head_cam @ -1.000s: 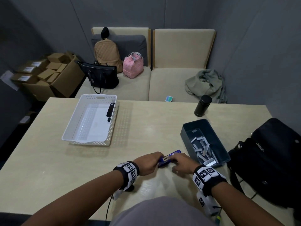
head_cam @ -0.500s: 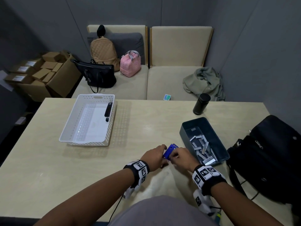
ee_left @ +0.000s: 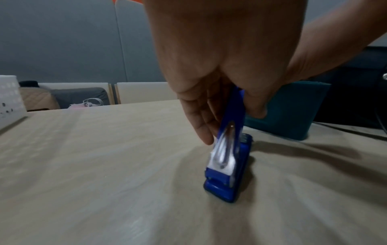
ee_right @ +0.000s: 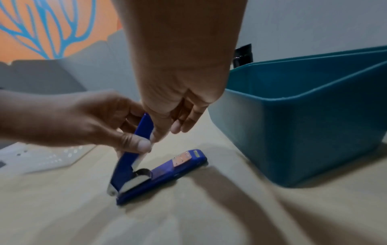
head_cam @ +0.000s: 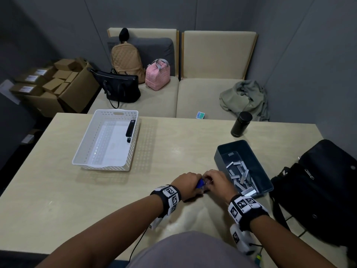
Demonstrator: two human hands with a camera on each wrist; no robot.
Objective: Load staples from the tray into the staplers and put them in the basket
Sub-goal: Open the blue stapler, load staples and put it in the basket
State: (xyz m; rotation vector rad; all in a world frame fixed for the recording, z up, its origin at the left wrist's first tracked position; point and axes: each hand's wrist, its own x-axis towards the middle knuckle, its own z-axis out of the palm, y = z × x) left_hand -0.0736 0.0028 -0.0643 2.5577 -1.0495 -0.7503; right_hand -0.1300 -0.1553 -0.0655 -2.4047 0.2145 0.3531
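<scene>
A blue stapler [head_cam: 201, 183] lies on the table close to me, its base flat and its top arm swung up steeply [ee_right: 142, 132]. My left hand [head_cam: 190, 185] grips that raised arm between thumb and fingers [ee_left: 206, 132]. At the arm's upper end my right hand [ee_right: 167, 131] pinches it with curled fingers. Just right of the hands stands the dark teal tray [head_cam: 257, 151], holding several staple strips [head_cam: 241, 176]. The white basket [head_cam: 116, 113] sits at the far left with a black stapler [head_cam: 130, 130] inside.
A black bottle [head_cam: 241, 124] stands behind the tray. At the table's right edge lies a black bag [head_cam: 318, 190]. Beyond the table are a sofa with several bags [head_cam: 123, 86] and cardboard boxes [head_cam: 58, 84].
The stapler lay nearly flat between my hands a second ago. Its top arm has since been lifted upright, and both hands have drawn closer together around it.
</scene>
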